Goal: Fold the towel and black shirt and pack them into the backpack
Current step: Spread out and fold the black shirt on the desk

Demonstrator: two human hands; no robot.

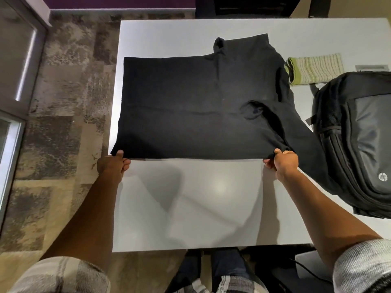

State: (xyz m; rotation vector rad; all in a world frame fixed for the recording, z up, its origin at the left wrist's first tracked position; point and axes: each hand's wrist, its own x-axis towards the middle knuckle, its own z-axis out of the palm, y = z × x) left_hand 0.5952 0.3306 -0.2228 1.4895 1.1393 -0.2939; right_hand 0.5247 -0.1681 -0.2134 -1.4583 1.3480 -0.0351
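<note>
While both hands, left [113,163] and right [282,162], pinch the shirt [190,106] by its near corners on the table [190,208], the limp, light cloth should fold best held there.

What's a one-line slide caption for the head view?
Both hands, left and right, pinch the black shirt's near edge on the white table; folded towel and backpack alongside.

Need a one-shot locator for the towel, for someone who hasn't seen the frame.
Start at the white table and go to its far right side, past the spread black shirt. The towel lies folded there, just beyond the top of the black backpack. It is the only pale thing there, cream with thin green stripes and a green edge.
</note>
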